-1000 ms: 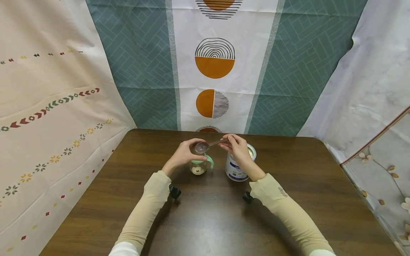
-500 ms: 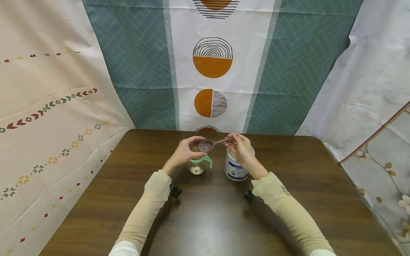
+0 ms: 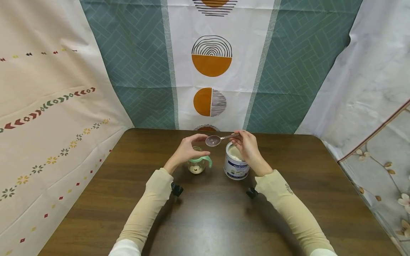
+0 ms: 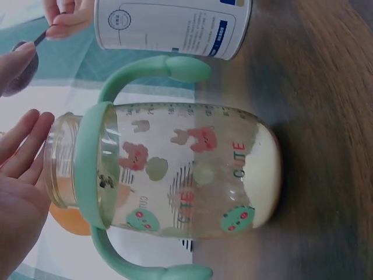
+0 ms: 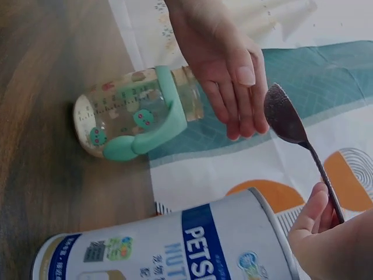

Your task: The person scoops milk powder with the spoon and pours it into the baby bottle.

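My right hand (image 3: 250, 147) pinches the thin handle of a measuring spoon (image 5: 284, 114) between thumb and fingers. The spoon's round bowl (image 3: 213, 141) is held in the air, with traces of pale powder on it in the right wrist view. Below and to the left, a clear baby bottle (image 4: 192, 175) with green handles stands upright and uncapped, cream-coloured powder at its bottom. My left hand (image 3: 190, 147) is beside the bottle's mouth, fingers extended and thumb apart, holding nothing. Under my right hand stands an uncovered white-and-blue can (image 3: 236, 170), pale powder inside.
Bottle and can stand close together on the dark brown table (image 3: 205, 217), toward its far edge. Behind it hangs a green and white patterned cloth (image 3: 144, 64). More cloth hangs at the left and right sides.
My right hand has carried the spoon up and to the right, from above the bottle's mouth toward the can. My left hand stays by the bottle, its fingers and thumb slightly wider apart.
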### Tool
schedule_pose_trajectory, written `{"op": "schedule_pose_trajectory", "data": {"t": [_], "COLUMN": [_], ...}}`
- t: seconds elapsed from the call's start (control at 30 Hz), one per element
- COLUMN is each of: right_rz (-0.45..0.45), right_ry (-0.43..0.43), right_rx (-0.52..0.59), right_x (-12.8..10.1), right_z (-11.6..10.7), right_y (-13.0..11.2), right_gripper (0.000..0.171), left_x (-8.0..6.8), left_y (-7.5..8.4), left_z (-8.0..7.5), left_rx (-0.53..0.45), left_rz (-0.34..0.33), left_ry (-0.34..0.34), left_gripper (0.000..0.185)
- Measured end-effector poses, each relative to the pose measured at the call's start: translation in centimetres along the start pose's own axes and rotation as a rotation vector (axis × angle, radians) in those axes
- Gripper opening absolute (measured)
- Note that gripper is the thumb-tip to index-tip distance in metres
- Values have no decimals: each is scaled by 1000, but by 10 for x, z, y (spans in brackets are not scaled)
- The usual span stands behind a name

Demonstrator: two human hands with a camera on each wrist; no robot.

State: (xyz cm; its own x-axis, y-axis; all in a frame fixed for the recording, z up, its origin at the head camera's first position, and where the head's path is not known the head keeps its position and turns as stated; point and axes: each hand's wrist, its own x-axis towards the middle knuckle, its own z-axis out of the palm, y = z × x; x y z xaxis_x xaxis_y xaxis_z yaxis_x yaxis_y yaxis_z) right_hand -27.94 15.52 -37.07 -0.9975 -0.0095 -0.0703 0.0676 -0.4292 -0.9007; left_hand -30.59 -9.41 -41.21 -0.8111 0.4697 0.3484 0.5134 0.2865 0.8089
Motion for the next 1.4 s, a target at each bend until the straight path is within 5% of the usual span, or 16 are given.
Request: {"op": "schedule_pose_trajectory", "data": {"t": [0.57, 0.9, 1.4], "right_rz": [-4, -68, -353], "right_ry": [41, 68, 245], "right_rx": [102, 60, -146], "right_x": [2, 2, 2], "right_z": [-22, -39, -49], "right_y": [-14, -16, -15], "right_gripper": [27, 29, 25], "left_x": [4, 3, 8], "left_y": [13, 17, 23], "left_z": [10, 16, 33], "left_rx": [29, -19, -63], "left_rz": [11, 8, 16], "left_ry": [-10, -25, 9], "left_gripper": [51, 49, 52]}}
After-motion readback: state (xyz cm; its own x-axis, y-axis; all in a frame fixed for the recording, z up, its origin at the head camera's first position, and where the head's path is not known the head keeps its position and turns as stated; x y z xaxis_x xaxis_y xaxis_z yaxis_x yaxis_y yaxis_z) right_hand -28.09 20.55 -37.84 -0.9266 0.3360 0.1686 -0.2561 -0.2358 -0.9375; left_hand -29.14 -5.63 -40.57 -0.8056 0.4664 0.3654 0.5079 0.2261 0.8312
